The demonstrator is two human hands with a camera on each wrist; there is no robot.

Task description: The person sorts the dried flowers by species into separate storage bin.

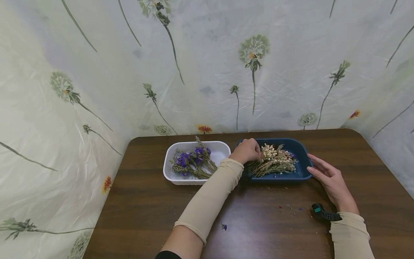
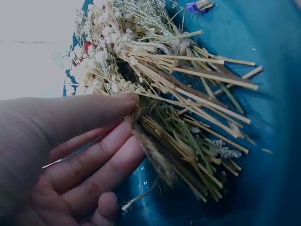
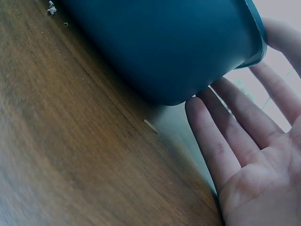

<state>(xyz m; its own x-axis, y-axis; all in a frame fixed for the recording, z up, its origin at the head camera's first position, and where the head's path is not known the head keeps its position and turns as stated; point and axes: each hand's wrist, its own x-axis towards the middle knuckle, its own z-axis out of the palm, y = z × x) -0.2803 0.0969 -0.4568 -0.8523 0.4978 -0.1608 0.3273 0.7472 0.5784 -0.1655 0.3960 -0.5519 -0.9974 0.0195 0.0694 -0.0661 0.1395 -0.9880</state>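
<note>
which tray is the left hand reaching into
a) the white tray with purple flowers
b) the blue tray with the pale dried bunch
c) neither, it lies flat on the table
b: the left hand pinches the pale dried bunch inside the blue tray.

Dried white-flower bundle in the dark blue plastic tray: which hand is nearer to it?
Left. The left hand pinches the dried white-flower bundle inside the dark blue plastic tray; the right hand rests open against the tray's outer end, apart from the flowers.
</note>
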